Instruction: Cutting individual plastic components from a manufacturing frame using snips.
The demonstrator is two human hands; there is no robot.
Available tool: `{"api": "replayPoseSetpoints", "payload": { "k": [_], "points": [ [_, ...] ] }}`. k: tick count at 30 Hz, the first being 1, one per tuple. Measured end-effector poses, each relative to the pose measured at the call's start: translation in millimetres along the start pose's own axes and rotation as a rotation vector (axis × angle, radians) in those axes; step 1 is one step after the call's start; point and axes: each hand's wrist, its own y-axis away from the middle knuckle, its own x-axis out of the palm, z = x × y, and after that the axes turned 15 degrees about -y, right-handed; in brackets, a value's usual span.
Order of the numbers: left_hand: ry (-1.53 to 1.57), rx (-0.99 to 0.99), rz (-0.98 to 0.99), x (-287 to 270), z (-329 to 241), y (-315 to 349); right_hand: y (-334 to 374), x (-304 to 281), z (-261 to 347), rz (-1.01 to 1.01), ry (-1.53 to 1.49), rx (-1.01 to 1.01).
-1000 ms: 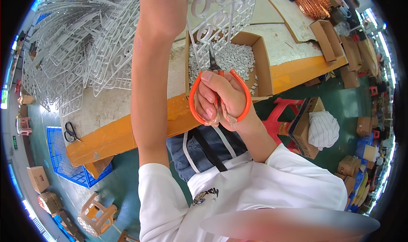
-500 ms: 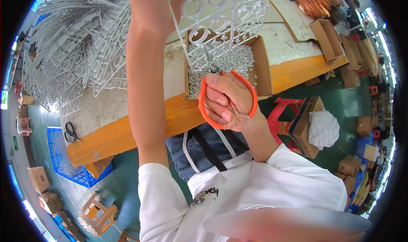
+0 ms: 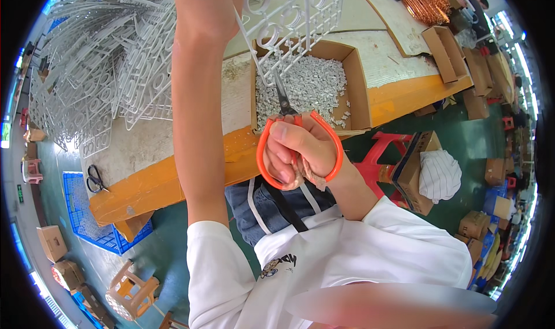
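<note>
Near the upper edge, my left hand (image 3: 209, 11) holds up a white plastic sprue (image 3: 293, 18), a grid with rings; its fingers are mostly out of the picture. My right hand (image 3: 302, 147) is closed round the orange-handled scissors (image 3: 282, 101), whose loops have cord wrapped at the bottom. Their blades point up at the sprue's lower edge; whether they touch it I cannot tell. Beneath both lies an open cardboard box (image 3: 357, 92) holding many small grey-white plastic pieces (image 3: 321, 77).
A big heap of similar sprues (image 3: 98, 57) covers the table's left part. Black scissors (image 3: 95, 179) lie at its front left edge. Copper-coloured rods (image 3: 419, 2) lie far right. Below stand a blue crate (image 3: 118, 245), a red stool (image 3: 376, 170) and a wooden stool (image 3: 133, 291).
The sprue has shifted left and slightly up. My right hand with the scissors has moved left and down, toward me, and the blades now look closer together.
</note>
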Motion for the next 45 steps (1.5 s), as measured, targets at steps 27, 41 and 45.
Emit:
{"api": "replayPoseSetpoints", "payload": {
  "k": [27, 41, 45],
  "points": [
    [0.085, -0.021, 0.04, 4.8, 4.6, -1.0, -7.4, -6.0, -2.1, -0.049, -0.02, -0.013],
    [0.101, -0.035, 0.046, 2.7, 4.7, -2.4, -1.2, -1.4, 6.1, -0.049, -0.029, 0.049],
    [0.143, 0.045, 0.095, -3.5, 2.7, -2.3, 7.2, -0.2, 8.1, 0.073, -0.107, 0.127]
  ]
}}
